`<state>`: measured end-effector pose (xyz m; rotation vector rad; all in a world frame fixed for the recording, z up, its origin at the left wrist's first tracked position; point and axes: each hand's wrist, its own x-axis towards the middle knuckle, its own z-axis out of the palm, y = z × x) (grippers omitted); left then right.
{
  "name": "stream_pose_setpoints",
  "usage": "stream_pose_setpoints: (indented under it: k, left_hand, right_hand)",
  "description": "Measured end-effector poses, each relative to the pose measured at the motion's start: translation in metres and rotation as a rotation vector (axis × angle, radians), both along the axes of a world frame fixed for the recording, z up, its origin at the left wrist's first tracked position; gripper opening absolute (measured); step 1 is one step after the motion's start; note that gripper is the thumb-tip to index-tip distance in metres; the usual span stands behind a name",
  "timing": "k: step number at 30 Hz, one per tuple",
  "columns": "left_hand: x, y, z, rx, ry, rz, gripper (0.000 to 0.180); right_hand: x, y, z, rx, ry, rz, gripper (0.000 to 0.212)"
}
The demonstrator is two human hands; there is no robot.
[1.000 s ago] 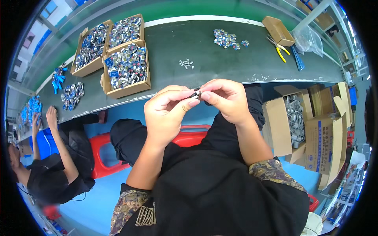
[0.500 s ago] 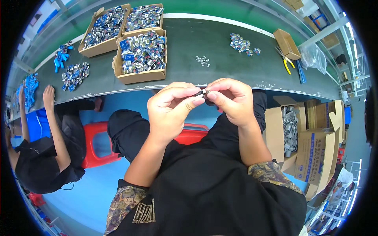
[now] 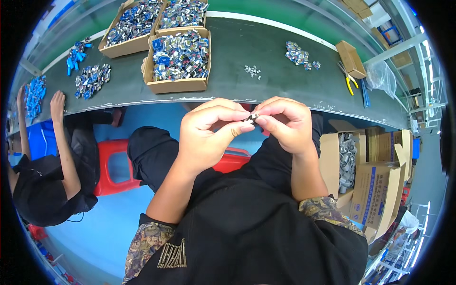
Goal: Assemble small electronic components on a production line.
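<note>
Just in front of the table's near edge, my two hands meet over one small black part with light stripes (image 3: pixel 250 118). My left hand (image 3: pixel 209 130) pinches its left end between thumb and forefinger. The thumb and fingertips of my right hand (image 3: pixel 287 127) close on its right end. Fingertips cover most of the part, so its exact kind cannot be told. Beyond my hands, a scatter of tiny silver-white pieces (image 3: pixel 252 71) lies on the dark green table (image 3: pixel 232 42). Farther right is a small heap of blue and silver parts (image 3: pixel 296 53).
Cardboard boxes of small blue-and-silver parts (image 3: pixel 178 86) stand left of centre. A brown open box (image 3: pixel 351 59), yellow-handled pliers (image 3: pixel 350 84) and a clear bag (image 3: pixel 381 76) lie right. A carton of grey fittings (image 3: pixel 347 161) stands below. A co-worker (image 3: pixel 45 190) sits left, hands near blue parts.
My hands have shifted slightly right and down with the small part still pinched, and it looks turned a little. The whole view has tilted slightly. The co-worker's hands stay near the blue parts.
</note>
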<state>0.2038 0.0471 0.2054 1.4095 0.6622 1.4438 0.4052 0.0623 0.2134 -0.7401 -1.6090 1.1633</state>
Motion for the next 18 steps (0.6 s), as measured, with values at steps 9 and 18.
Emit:
stream_pose_setpoints:
  k: [9, 18]
  left_hand:
    - [0.008, 0.006, -0.007, -0.128, -0.058, -0.055, 0.015]
    - [0.02, 0.015, -0.015, -0.214, -0.039, -0.099, 0.017]
  right_hand:
    - [0.006, 0.01, -0.007, 0.15, -0.026, -0.012, 0.008]
    - [0.023, 0.018, -0.004, 0.211, -0.283, -0.013, 0.007]
